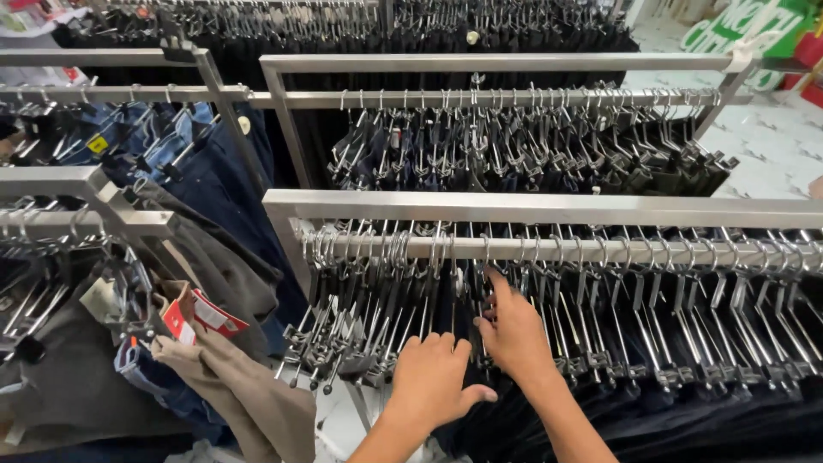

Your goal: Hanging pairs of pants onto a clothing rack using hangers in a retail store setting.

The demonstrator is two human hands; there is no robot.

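My left hand (pixel 431 379) rests palm down on dark trousers (pixel 480 429) hanging from metal clip hangers (pixel 360 343) on the near steel rail (pixel 549 249). Its fingers are curled over the top of the garments, thumb out to the right. My right hand (pixel 512 330) sits just beside it, fingers reaching up between the hangers and pushing the ones on its right aside. Whether either hand grips a hanger or cloth is hard to tell. The garments on this rail are dark navy or black.
A second steel rail (pixel 514 99) behind carries more dark trousers. Racks at left (pixel 77 184) hold blue jeans, grey and tan trousers (pixel 249 394) with a red and white tag (pixel 201 315). Pale tiled floor (pixel 771 146) lies at the far right.
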